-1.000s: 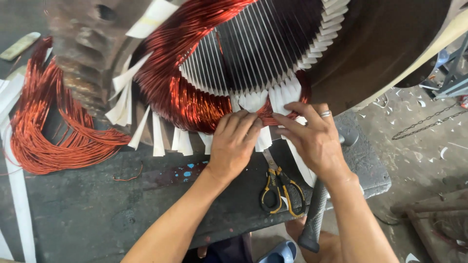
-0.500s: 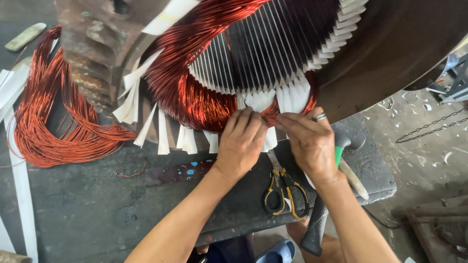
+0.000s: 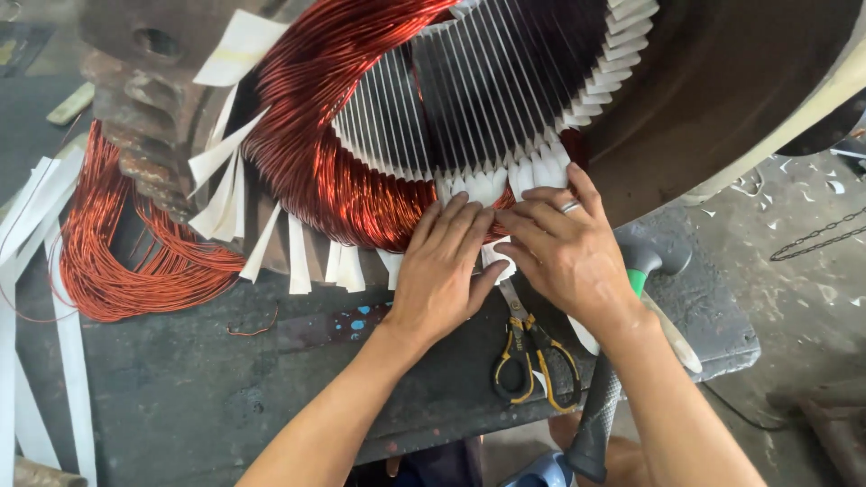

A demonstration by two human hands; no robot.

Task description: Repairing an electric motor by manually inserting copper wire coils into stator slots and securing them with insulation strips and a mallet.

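Fingers [image 3: 451, 225] of the left hand [image 3: 442, 271] lie flat and unclenched on the copper winding [image 3: 316, 171] at the motor's lower rim, grasping nothing. Beside it, the right hand [image 3: 559, 252] presses white paper strips [image 3: 505, 180], its fingers extended. Scissors [image 3: 532, 356] and a hammer [image 3: 613, 397] lie on the worktop [image 3: 180, 397] below.

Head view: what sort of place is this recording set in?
Probably a motor rewinding or repair workshop. Both hands press on a large stator with copper windings; a loose copper wire coil, scissors and a hammer lie on the dark workbench.
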